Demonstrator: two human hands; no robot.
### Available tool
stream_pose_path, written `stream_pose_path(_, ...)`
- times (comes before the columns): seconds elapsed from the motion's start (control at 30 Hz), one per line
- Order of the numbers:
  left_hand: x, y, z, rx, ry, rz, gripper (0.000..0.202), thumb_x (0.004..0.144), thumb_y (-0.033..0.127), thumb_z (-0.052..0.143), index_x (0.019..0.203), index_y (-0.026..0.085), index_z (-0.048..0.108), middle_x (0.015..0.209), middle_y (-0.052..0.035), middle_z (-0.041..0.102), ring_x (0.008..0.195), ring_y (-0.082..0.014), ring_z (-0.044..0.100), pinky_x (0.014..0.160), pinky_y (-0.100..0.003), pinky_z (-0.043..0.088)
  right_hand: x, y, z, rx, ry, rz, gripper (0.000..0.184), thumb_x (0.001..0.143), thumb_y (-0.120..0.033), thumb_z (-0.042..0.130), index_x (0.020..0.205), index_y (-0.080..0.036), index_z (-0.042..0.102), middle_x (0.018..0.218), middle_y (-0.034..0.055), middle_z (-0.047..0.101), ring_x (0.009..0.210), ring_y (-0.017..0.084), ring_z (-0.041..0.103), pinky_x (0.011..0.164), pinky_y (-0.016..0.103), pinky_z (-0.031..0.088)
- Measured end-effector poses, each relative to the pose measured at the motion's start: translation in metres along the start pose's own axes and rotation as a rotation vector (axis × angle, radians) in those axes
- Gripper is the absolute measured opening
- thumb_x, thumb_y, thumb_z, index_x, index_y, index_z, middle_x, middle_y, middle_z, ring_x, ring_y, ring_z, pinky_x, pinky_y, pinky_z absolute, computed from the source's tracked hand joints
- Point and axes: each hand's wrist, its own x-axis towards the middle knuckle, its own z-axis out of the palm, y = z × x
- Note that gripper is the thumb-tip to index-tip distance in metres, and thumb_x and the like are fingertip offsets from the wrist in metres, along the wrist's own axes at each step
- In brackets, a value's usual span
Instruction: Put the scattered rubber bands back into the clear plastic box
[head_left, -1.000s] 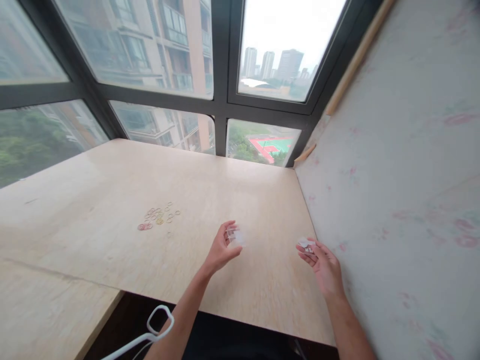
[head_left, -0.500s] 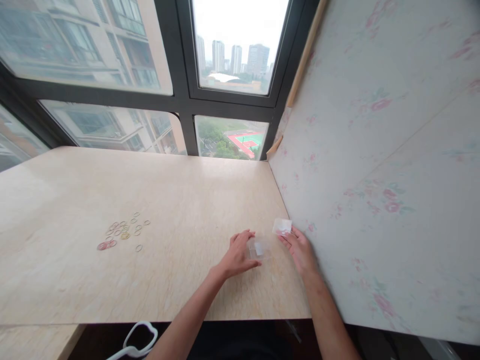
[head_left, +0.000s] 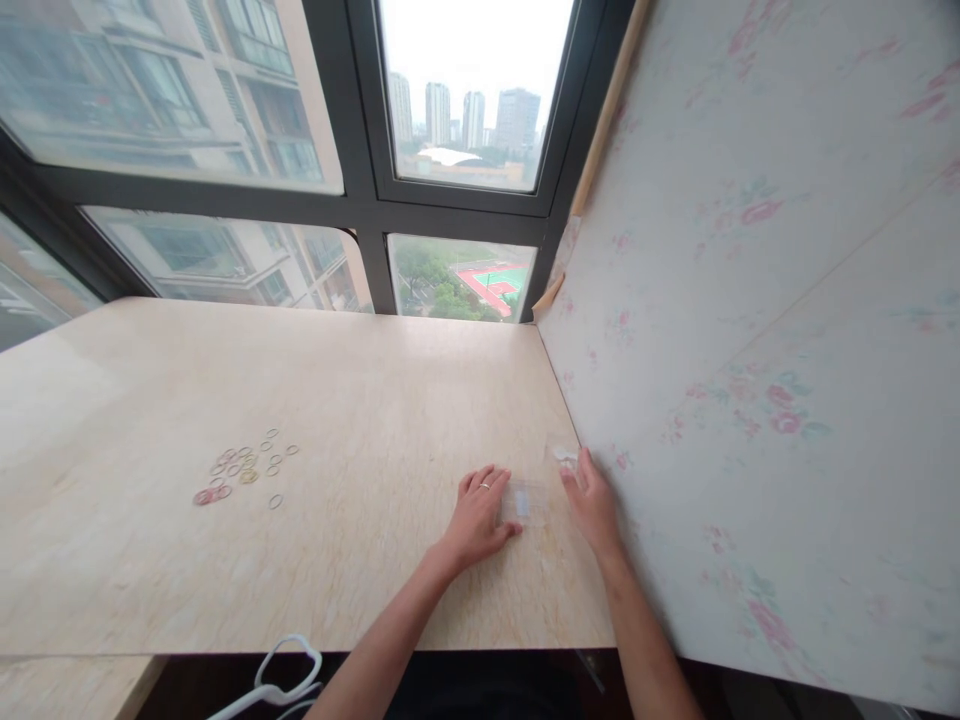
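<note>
My left hand (head_left: 480, 515) rests on the sill, its thumb and fingers curved around the left side of a small clear plastic box (head_left: 523, 502). A pale patch shows inside or under the box; what it is I cannot tell. Close to the wall, my right hand (head_left: 596, 500) pinches a clear flat plastic piece (head_left: 562, 453), which looks like a lid, by its right side. Far to the left, several thin rings (head_left: 244, 462) lie loosely together, some reddish, some yellowish, the others silvery.
The pale marbled sill (head_left: 360, 400) runs back to a dark window frame (head_left: 450, 205). A floral-papered wall (head_left: 750, 330) rises close beside my right arm. Below the front edge, a white looped object (head_left: 289, 665) shows at lower left.
The clear piece in my right hand has tilted and lies lower, near the sill. My right hand has turned with it. My left hand stays at the box, almost unmoved.
</note>
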Motion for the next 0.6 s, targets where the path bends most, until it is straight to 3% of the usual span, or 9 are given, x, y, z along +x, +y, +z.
stream_pose_path(0.1,0.0,0.004,0.0,0.014,-0.004,-0.012,0.077,0.072,0.039,0.069,0.14,0.021,0.036,0.141,-0.0143,0.047,0.137,-0.0317,0.032,0.112,-0.052,0.02,-0.021,-0.014,-0.003,-0.057,-0.005,-0.06,0.07,0.085,-0.052,0.047,0.142,-0.011,0.041,0.146,0.0154,0.042,0.136,0.026,0.036,0.113,0.044,0.027)
stream_pose_path(0.23,-0.007,0.004,0.001,-0.04,0.029,0.011,0.093,0.07,0.043,0.071,0.145,0.017,0.024,0.144,-0.0186,0.041,0.137,-0.0329,0.03,0.113,-0.054,0.017,-0.055,-0.034,-0.005,-0.028,-0.018,-0.143,0.058,0.089,-0.049,0.046,0.136,-0.016,0.048,0.139,0.0129,0.051,0.13,0.026,0.044,0.109,0.046,0.033)
stream_pose_path(0.37,-0.021,-0.015,-0.009,-0.188,0.127,0.014,0.092,0.078,0.045,0.065,0.148,0.019,0.011,0.152,-0.0178,0.028,0.14,-0.0293,0.026,0.112,-0.051,0.026,-0.082,-0.037,-0.004,-0.049,0.005,-0.284,0.048,0.09,-0.045,0.046,0.129,-0.018,0.054,0.129,0.0123,0.058,0.122,0.028,0.052,0.104,0.047,0.039)
stream_pose_path(0.47,-0.036,-0.047,-0.038,-0.146,0.381,-0.131,0.076,0.085,0.038,0.056,0.147,0.021,0.014,0.15,-0.0159,0.031,0.139,-0.0272,0.029,0.112,-0.051,0.027,-0.092,-0.03,0.0,-0.038,-0.042,-0.378,0.04,0.09,-0.043,0.047,0.122,-0.02,0.058,0.121,0.0108,0.063,0.115,0.029,0.057,0.1,0.046,0.043)
stream_pose_path(0.6,-0.066,-0.104,-0.108,0.096,0.789,-0.36,0.057,0.089,0.027,0.044,0.141,0.018,0.024,0.142,-0.0164,0.041,0.134,-0.0259,0.036,0.111,-0.049,0.028,-0.102,-0.028,0.01,0.024,-0.121,-0.411,0.032,0.089,-0.043,0.05,0.111,-0.023,0.063,0.111,0.0076,0.068,0.106,0.028,0.063,0.094,0.043,0.049)
